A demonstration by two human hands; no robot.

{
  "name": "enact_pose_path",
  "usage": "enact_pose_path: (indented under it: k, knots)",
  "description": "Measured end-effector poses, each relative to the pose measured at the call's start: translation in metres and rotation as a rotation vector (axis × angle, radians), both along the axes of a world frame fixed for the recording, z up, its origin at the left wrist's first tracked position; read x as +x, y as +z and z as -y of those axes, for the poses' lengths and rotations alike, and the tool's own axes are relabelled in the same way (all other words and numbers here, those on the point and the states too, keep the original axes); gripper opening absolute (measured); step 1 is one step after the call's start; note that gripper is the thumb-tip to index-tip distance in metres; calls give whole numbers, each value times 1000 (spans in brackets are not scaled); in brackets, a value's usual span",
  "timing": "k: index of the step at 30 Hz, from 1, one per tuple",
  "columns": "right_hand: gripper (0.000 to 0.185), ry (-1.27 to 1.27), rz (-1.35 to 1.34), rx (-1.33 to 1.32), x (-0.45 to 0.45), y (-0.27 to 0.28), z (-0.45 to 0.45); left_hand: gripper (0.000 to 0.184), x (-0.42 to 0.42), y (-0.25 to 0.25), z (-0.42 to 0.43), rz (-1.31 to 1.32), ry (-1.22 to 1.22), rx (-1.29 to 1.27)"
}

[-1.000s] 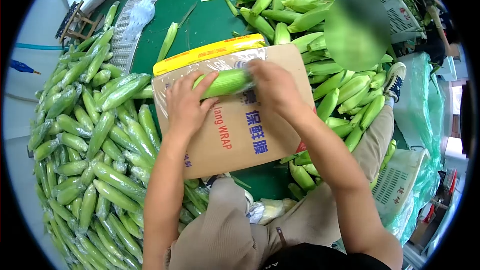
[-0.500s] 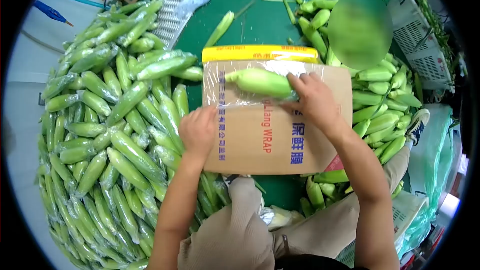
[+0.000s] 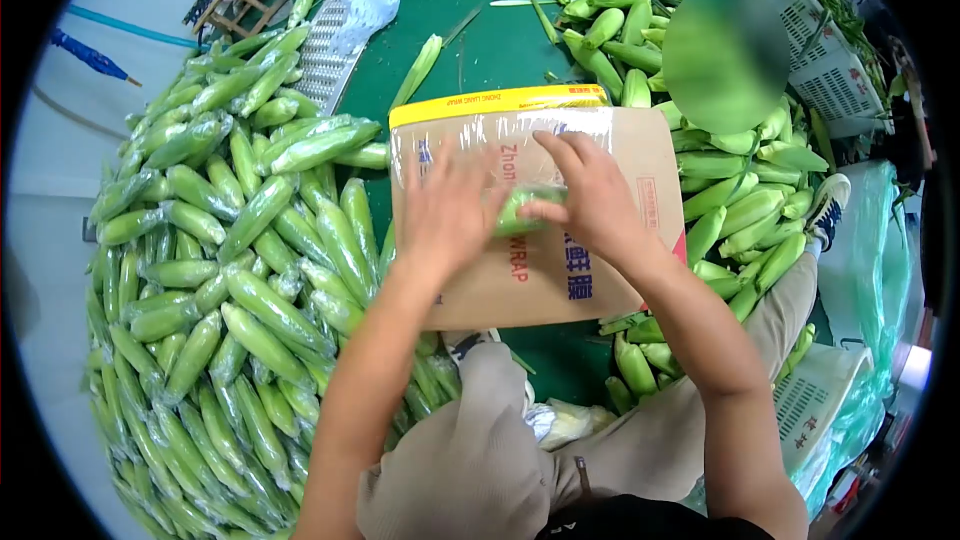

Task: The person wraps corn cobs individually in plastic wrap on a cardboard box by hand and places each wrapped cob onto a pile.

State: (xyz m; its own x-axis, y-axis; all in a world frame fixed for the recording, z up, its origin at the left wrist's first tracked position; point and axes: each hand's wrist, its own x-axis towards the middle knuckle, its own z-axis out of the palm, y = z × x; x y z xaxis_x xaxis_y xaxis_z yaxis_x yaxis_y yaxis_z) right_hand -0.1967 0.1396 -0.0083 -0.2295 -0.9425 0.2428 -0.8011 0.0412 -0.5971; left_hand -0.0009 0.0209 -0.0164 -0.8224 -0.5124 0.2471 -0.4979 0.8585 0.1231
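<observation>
An ear of green corn point(image 3: 522, 210) lies over the printed cardboard box point(image 3: 600, 280), partly hidden between my hands. My left hand point(image 3: 450, 202) is smeared by motion at the left end of the ear, and its grip cannot be made out. At the ear's right end, my right hand point(image 3: 590, 190) has its thumb and fingers spread apart, the thumb against the corn. Clear film stretches over the upper part of the box, beside the yellow wrap carton point(image 3: 500, 101).
Film-wrapped corn point(image 3: 260, 335) is heaped on the left. Unwrapped ears point(image 3: 750, 210) lie on the right by white crates point(image 3: 820, 400). Behind the box are a metal ramp point(image 3: 335, 45) and a loose leafy piece point(image 3: 418, 70). A round blur covers part of the upper right.
Since half a second ago, the corn has moved down the box toward me. My left hand has left the film's lower left corner and come to the ear. The view has shifted.
</observation>
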Motion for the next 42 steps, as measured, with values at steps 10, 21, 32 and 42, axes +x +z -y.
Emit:
enact_pose_path:
  k: [10,21,32,42]
  knots:
    - [71,293,-83,324,-41,-11,78,50,-35,13,41,-179,-176,-120]
    - [63,625,-466,248,-25,-38,88,51,-13,32,9,268,-275,593]
    - [66,557,-131,154,18,-1,8,67,44,21,-109,722,-731,1464]
    - [40,-351,1115,201,130,-40,-240,20,111,-16,-132,-1197,336,1936]
